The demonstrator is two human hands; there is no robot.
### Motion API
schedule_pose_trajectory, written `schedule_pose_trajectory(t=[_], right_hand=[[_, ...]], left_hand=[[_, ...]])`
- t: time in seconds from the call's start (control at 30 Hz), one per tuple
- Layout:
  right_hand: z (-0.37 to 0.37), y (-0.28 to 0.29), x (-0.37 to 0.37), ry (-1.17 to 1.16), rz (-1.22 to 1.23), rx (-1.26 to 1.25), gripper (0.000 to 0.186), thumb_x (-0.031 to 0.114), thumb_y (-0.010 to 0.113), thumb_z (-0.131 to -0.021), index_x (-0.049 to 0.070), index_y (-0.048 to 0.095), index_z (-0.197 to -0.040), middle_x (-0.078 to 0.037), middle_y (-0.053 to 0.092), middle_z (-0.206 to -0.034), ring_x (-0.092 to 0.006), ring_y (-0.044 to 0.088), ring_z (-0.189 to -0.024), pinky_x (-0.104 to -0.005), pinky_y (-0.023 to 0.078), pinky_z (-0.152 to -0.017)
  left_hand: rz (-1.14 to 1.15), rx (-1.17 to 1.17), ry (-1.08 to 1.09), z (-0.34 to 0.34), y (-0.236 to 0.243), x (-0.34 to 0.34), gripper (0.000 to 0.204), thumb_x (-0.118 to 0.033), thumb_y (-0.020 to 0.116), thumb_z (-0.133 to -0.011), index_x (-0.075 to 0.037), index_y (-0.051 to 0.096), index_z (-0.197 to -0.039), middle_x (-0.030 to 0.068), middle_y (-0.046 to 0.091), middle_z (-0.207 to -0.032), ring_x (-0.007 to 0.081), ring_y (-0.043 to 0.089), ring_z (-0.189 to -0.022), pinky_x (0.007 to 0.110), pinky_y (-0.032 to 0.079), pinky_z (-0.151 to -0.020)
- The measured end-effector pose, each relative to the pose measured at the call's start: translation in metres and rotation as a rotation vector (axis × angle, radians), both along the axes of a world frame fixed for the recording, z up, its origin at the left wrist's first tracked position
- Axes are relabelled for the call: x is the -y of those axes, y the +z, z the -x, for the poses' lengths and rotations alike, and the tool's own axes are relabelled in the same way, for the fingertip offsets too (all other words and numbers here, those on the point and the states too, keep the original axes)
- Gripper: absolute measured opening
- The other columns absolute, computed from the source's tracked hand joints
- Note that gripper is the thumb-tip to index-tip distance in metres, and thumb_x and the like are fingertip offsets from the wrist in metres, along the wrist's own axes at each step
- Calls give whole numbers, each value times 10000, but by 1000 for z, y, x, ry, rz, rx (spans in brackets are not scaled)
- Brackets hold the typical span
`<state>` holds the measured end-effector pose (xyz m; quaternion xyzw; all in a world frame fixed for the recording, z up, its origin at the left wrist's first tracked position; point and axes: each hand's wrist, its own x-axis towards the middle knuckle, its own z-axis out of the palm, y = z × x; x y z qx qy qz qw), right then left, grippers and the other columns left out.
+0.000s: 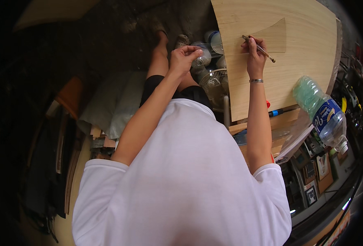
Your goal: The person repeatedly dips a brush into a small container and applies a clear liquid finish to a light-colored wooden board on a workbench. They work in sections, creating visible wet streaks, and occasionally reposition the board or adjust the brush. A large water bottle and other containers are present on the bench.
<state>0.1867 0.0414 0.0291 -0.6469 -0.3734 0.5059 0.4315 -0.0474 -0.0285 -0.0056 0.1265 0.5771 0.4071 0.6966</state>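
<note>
My right hand (pixel 255 51) is closed around a slim, dark tool with a rounded end, which looks like a glass cutter (pixel 267 55). It is over the light wooden board (pixel 247 90), beside a thin see-through sheet (pixel 276 37) with a pointed corner and a curved edge. Off the board's left edge, my left hand (pixel 185 59) is raised with thumb and fingertips pinched together. Something thin and clear may be between those fingertips, but it blends with the bottles behind it.
A big clear plastic bottle (pixel 323 112) with a blue label lies at the right. Below the board's left edge are a fan grille (pixel 215 84) and several plastic bottles. A blue-and-black tool (pixel 276 112) rests near my right forearm. Framed pictures (pixel 311 194) stand lower right.
</note>
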Motion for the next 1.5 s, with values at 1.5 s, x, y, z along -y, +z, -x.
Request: schedule_pose_trajectory(t=[1.5], right_hand=[[13, 47, 40, 654, -5, 355, 49, -13, 617, -899, 13, 579, -914, -68, 670, -784, -112, 603, -668, -261, 485, -626]], left_hand=[[-51, -37, -45, -39, 12, -12, 213, -58, 742, -830, 73, 679, -986, 80, 713, -879, 94, 649, -750, 215, 513, -696]])
